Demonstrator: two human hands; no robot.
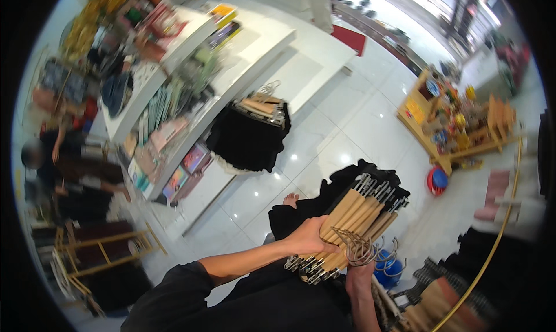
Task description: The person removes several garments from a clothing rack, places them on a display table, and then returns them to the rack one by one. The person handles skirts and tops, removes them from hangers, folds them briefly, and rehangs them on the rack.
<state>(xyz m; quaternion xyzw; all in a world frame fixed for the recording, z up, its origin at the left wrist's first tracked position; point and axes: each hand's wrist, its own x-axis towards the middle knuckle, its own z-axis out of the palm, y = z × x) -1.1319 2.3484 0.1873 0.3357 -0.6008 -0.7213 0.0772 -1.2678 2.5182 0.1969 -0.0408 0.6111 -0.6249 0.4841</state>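
A thick bundle of wooden clip hangers (354,212) with metal hooks and clips is gripped around its middle by my left hand (310,236). Black garments (334,186) hang from the clips at its far side. My right hand (361,269) is at the hook side of the same bundle, partly hidden behind the metal hooks (360,249); it appears to support them, though its fingers are mostly covered. A second stack of black garments (245,134) on wooden clip hangers (260,107) lies over the edge of the low white shelf to the left.
White tiered shelving (260,63) with packaged goods stands at upper left. A wooden rack of small items (419,115) is at right, beside a red and blue bowl (437,180). A curved gold rail (499,241) bounds the right. Another person (65,158) is at far left.
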